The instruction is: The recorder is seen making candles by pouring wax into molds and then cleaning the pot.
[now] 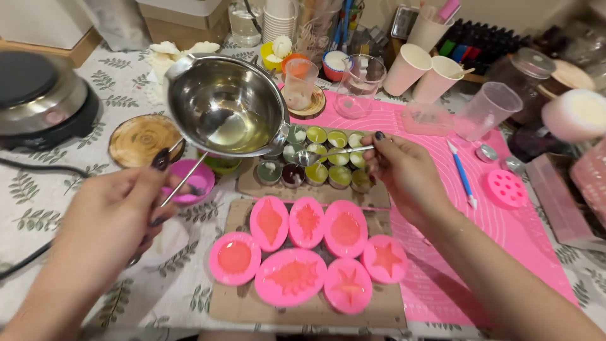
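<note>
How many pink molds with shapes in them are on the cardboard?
7 molds on the cardboard: three in the back row, four in front. A separate round pink mold lies on the mat.

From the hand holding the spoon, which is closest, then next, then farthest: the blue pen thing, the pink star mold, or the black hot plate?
Seen from the head camera, starting at the right hand:
1. Blue-handled tool, just to its right on the pink mat.
2. Pink star mold, below it, at the right end of the mold group.
3. Black hot plate, far across at the table's left edge.
</note>
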